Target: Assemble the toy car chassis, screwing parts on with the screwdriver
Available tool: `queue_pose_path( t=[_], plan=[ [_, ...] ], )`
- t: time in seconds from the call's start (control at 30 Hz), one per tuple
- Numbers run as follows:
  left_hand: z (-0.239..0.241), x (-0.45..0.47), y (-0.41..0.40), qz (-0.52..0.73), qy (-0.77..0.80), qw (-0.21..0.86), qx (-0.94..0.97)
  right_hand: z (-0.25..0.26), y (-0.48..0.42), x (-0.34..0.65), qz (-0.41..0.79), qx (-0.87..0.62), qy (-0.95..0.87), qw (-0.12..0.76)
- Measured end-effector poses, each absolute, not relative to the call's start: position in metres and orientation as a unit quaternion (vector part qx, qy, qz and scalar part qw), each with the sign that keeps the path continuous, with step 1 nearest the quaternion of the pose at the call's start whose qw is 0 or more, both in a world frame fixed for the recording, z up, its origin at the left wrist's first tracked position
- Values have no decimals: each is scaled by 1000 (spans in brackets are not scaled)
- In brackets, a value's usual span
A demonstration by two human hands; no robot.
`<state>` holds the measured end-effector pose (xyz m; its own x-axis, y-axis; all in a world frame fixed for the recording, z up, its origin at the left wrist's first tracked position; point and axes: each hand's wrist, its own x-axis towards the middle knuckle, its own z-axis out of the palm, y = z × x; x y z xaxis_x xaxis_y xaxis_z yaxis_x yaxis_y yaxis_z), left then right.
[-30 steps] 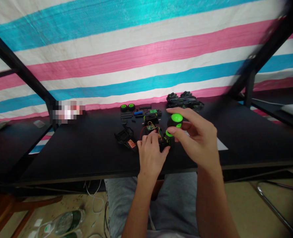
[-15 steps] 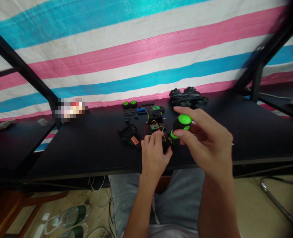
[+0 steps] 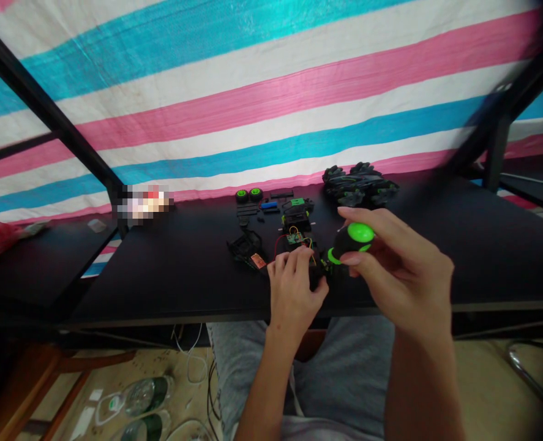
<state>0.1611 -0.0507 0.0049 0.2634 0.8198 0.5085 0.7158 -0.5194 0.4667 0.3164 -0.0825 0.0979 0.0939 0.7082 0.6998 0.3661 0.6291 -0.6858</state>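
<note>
In my right hand (image 3: pixel 395 263) is a screwdriver (image 3: pixel 351 241) with a stubby black and bright green handle, gripped between thumb and fingers. Its lower end points down toward the near right side of a black toy car chassis (image 3: pixel 299 222); I cannot make out whether the tip touches. My left hand (image 3: pixel 296 282) is wrapped over the chassis's near end, which its fingers partly hide. Just beyond those fingers shows a small green circuit board (image 3: pixel 294 238) with red and yellow wires. Left of the chassis lies a black plastic frame part (image 3: pixel 243 246), with a copper-coloured piece (image 3: pixel 258 261) beside my fingers.
Two black wheels with green hubs (image 3: pixel 248 195), a blue cylindrical part (image 3: pixel 269 206) and thin black pieces lie behind. A dark pile of parts (image 3: pixel 359 184) is at the back right of the black table (image 3: pixel 170 275). Black metal posts (image 3: pixel 76 153) flank a striped sheet.
The whole view has shifted a little, so table and hands appear farther right. My right hand keeps its hold on the screwdriver, and my left hand stays on the chassis.
</note>
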Motion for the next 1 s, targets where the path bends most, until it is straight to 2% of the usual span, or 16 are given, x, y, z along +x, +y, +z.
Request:
queue_pose_path(
  t=[0.5, 1.0],
  plan=[
    [4, 159, -48, 396, 459, 87, 791, 90, -87, 312, 187, -432, -598, 649],
    [7, 158, -46, 419, 443, 114, 784, 79, -96, 306, 162, -422, -589, 669]
  ],
)
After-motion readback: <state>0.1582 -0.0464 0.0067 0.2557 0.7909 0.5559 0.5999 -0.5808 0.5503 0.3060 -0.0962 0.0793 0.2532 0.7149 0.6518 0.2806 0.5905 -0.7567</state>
